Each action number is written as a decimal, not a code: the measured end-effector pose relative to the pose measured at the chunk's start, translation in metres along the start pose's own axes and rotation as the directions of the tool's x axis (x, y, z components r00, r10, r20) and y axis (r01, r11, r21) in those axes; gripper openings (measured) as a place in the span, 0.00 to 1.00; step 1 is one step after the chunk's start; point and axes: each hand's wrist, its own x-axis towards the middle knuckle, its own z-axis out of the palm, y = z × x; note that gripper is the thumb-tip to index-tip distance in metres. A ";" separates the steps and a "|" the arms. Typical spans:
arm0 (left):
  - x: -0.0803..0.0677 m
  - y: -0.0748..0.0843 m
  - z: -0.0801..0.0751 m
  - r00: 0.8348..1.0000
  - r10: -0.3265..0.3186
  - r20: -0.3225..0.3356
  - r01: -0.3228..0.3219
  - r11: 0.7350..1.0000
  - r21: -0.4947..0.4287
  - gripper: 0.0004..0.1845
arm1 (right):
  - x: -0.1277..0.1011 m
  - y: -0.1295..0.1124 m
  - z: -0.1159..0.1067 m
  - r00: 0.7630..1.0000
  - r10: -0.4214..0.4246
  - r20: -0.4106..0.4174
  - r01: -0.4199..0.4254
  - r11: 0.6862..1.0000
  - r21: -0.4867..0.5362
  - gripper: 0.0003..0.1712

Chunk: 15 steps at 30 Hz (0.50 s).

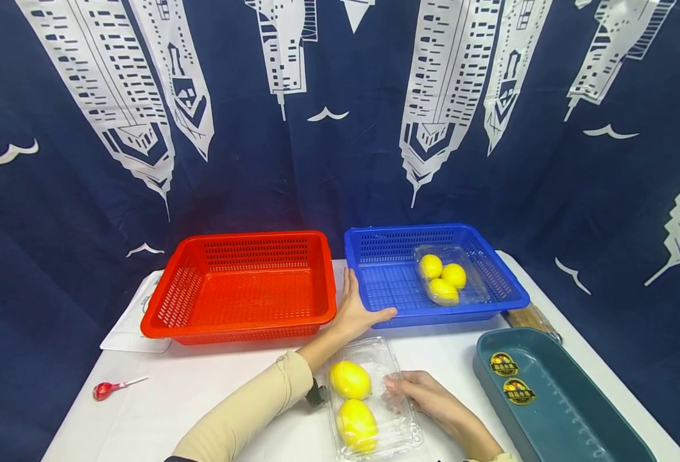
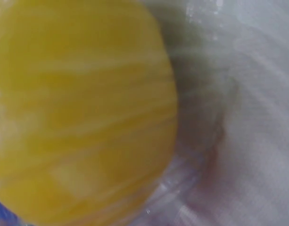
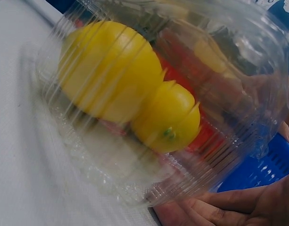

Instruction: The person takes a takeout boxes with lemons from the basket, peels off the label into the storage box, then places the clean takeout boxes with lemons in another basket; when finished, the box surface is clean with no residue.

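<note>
A clear plastic box (image 1: 391, 420) with two lemons (image 1: 357, 425) inside is near the front of the table. My right hand (image 1: 423, 394) grips the box by its right side, the thumb and fingers on its wall. In the right wrist view the box tilts close to the camera, and the lemons (image 3: 109, 70) show through the ribbed plastic. My left hand (image 1: 358, 309) is at the front left corner of the blue basket (image 1: 386, 279), fingers straight and thumb spread along the front rim. A lemon (image 2: 83, 113) fills much of the left wrist view, blurred.
Inside the blue basket lies another clear box with three lemons (image 1: 454, 276). A red basket (image 1: 259, 289) stands left of it. A teal tray (image 1: 565, 404) with two round stickers is at the right, a wrapped lollipop (image 1: 104, 390) at the left. A dark patterned curtain (image 1: 340, 160) hangs behind.
</note>
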 end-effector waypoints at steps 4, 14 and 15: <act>0.000 0.001 0.000 1.000 0.003 -0.002 -0.003 1.000 -0.009 0.69 | 0.000 0.000 0.000 1.000 -0.003 0.003 0.003 1.000 0.002 0.30; -0.001 0.000 -0.002 1.000 0.003 0.003 -0.003 1.000 -0.022 0.68 | -0.001 0.000 0.001 1.000 -0.016 0.021 0.016 1.000 0.005 0.26; -0.001 0.000 -0.002 1.000 0.004 0.003 -0.004 1.000 -0.023 0.68 | -0.001 0.000 0.001 1.000 -0.017 0.023 0.017 1.000 0.006 0.25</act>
